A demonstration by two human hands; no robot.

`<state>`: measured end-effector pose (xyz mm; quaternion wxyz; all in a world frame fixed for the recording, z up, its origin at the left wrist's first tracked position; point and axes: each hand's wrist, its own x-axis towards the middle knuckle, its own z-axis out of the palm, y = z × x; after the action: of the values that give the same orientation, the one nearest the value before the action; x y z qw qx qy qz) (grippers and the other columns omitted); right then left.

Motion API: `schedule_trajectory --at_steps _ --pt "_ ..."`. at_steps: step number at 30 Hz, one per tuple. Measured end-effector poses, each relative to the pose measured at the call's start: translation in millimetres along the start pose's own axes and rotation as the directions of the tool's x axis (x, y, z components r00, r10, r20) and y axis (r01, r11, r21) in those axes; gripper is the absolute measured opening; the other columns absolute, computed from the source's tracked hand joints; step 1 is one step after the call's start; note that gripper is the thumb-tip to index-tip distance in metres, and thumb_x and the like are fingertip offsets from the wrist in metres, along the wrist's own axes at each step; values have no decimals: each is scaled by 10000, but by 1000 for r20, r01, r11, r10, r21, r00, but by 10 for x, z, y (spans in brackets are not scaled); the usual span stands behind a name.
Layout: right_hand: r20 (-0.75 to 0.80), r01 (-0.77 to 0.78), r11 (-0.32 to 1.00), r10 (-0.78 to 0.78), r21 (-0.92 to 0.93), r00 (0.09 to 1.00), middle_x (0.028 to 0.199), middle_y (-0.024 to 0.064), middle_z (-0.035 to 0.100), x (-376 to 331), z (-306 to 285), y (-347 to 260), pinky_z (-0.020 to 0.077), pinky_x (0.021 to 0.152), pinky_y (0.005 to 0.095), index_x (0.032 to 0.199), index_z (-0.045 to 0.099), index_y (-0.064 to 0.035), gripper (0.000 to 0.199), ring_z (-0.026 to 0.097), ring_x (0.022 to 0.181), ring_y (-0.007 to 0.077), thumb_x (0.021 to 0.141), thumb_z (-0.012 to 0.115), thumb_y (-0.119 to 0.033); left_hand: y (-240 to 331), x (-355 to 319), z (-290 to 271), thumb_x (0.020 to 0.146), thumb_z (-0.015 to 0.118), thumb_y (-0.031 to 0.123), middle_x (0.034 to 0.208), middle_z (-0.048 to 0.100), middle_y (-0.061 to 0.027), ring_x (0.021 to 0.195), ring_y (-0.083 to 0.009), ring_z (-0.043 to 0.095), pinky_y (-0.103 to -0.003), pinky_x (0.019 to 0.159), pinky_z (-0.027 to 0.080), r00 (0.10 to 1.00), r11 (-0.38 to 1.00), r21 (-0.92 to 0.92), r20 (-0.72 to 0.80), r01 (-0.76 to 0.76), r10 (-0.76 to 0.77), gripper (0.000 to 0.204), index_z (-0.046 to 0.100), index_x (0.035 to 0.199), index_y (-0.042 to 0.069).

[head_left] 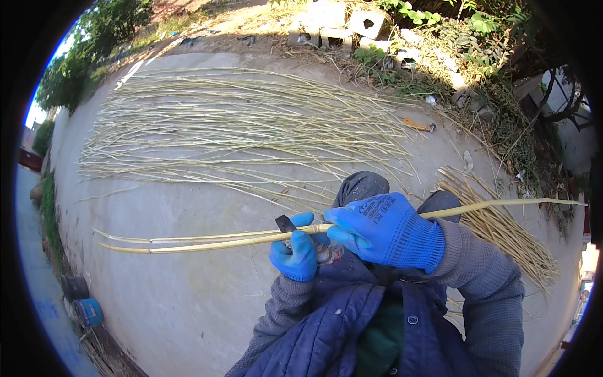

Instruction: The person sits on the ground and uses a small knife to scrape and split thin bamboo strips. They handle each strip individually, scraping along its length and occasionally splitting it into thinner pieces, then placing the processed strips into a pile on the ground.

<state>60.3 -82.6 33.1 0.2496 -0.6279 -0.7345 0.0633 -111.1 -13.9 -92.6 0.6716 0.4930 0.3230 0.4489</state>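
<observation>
Head view: looks like a splitting step. A long pale cane (251,237) is held level across the lap, gripped by the right hand (386,229) in a blue glove, while a dark blade (286,223) is clasped against it by the left hand (295,251). Leftward it's already parted into two thin yellowish strips. Next, steady guidance along the grain is probably needed. Split canes (239,125) are spread over the concrete ground (188,301).

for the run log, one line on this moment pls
left hand: blade | right hand: grips cane | cane: split at left end
</observation>
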Motion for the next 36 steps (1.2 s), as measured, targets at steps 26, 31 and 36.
schedule_trajectory --at_steps 26,31,36 --pt "63 -140 990 142 -29 988 738 112 661 -284 -58 269 526 520 380 972 689 -57 160 659 598 286 879 709 -186 117 377 -63 1054 446 336 656 626 -114 534 -187 598 -292 501 508 988 969 -237 -114 72 -101 416 595 1132 -46" --pt "50 -146 989 146 7 988 713 101 629 -308 -28 249 516 526 388 978 669 -67 149 640 592 282 882 692 -179 -74 270 58 1055 434 333 611 613 -120 488 -187 592 -296 450 483 992 993 1 34 118 -118 413 601 1097 -42" --pt "173 -199 980 200 -23 964 748 101 635 -305 37 249 526 568 388 984 647 -69 145 659 659 285 911 654 -194 -177 123 228 1047 458 307 700 639 -88 556 -168 611 -290 533 519 987 987 9 15 158 -158 394 625 1098 -46"
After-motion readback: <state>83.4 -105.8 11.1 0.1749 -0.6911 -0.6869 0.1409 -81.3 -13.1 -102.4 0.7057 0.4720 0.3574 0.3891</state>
